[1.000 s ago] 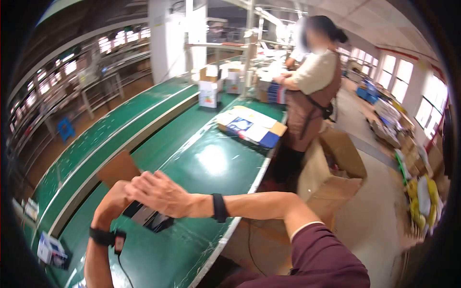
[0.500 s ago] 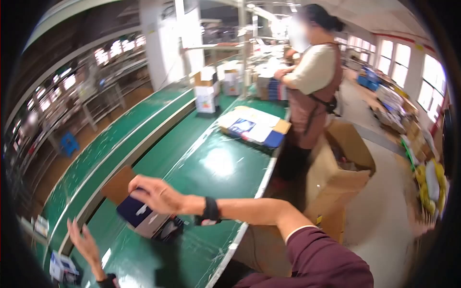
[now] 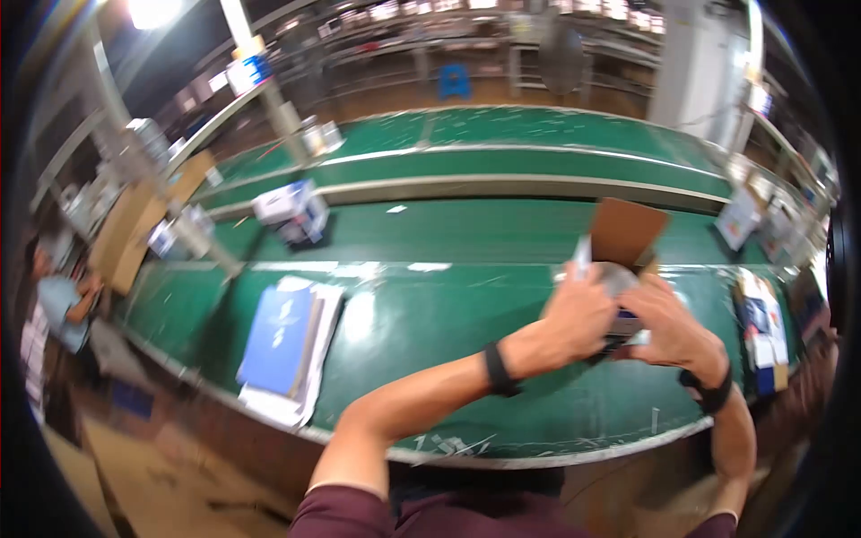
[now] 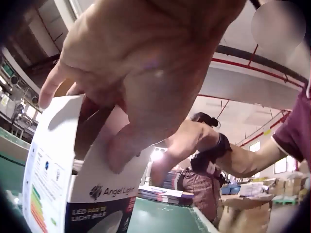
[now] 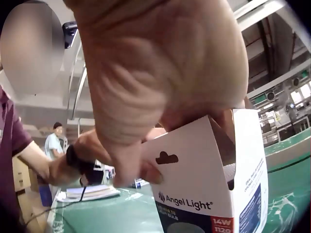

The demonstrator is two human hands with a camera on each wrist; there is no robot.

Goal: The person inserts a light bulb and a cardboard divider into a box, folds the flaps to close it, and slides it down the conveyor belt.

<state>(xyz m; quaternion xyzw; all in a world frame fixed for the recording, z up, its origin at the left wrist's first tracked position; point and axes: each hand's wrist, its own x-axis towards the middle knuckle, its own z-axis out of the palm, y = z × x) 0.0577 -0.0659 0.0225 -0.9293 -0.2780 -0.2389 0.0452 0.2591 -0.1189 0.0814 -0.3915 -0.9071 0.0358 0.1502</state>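
A white and dark-blue light bulb box, printed "Angel Light", stands with its top open. My left hand grips its upper edge; in the left wrist view the thumb presses the printed panel while other fingers reach over the open top. From the other side, my right hand holds the box, thumb against the front panel near the hang hole and the other fingers hidden at the opening. A brown cardboard flap rises beyond the hands. Between them shows a greyish rounded surface, partly covered.
The box is over a green conveyor table. Blue and white flat cartons are stacked left; another box stands behind them. Flattened printed cartons lie right. A metal rail runs behind. Another person is far left.
My view has swung left. The left hand, raised away from the box with fingers spread half a second ago, has come back to it. Both hands now hold the box's top.
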